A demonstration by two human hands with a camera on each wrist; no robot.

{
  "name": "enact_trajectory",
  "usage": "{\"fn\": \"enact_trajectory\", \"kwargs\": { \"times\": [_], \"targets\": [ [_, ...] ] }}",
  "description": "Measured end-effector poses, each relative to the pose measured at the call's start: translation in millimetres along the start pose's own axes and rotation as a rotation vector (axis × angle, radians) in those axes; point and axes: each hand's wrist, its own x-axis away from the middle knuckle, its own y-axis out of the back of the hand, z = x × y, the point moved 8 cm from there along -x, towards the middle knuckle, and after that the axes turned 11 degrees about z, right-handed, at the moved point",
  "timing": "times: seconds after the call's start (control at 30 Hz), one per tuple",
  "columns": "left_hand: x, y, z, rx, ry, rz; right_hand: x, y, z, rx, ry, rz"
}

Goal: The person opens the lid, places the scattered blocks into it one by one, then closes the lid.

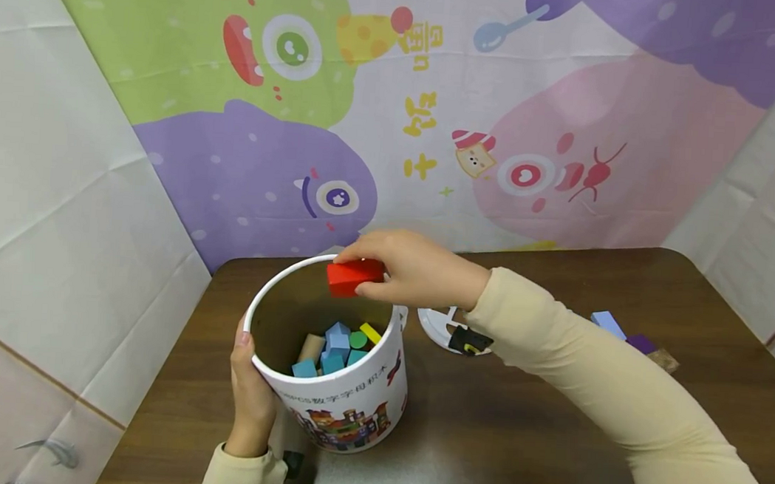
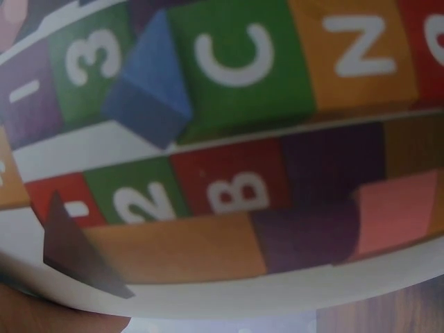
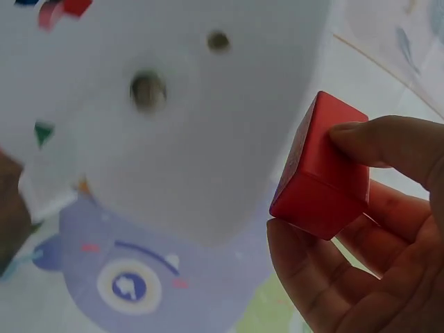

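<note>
A white bucket with printed pictures of blocks stands on the table, its mouth tilted toward me. Several coloured blocks lie at the bottom, among them a blue block, a green round one and a yellow one. At the bucket's left side my left hand holds the rim, its thumb on the edge; most of its fingers are hidden. Over the right part of the mouth, my right hand pinches a red block between thumb and fingers. The right wrist view shows this red block close up.
Behind the right forearm lies a white lid-like piece, partly covered by a black object. Farther right on the brown table are a light blue block, a purple block and a wood-coloured one. A cartoon-printed cloth hangs behind.
</note>
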Motion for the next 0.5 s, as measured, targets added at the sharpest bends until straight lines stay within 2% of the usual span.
{"fn": "enact_trajectory", "kwargs": {
  "times": [0.23, 0.37, 0.5],
  "targets": [
    [0.5, 1.2, 1.5, -0.043, 0.038, -0.011, -29.9, -28.4, 11.3, 0.002, 0.004, 0.103],
    [0.1, 0.4, 1.3, -0.046, 0.042, -0.006, -37.8, -39.3, 13.7, -0.028, -0.001, 0.133],
    [-0.7, -0.3, 1.0, -0.054, 0.044, 0.002, -41.4, -47.2, 17.1, -0.006, 0.004, 0.15]
  ]
}}
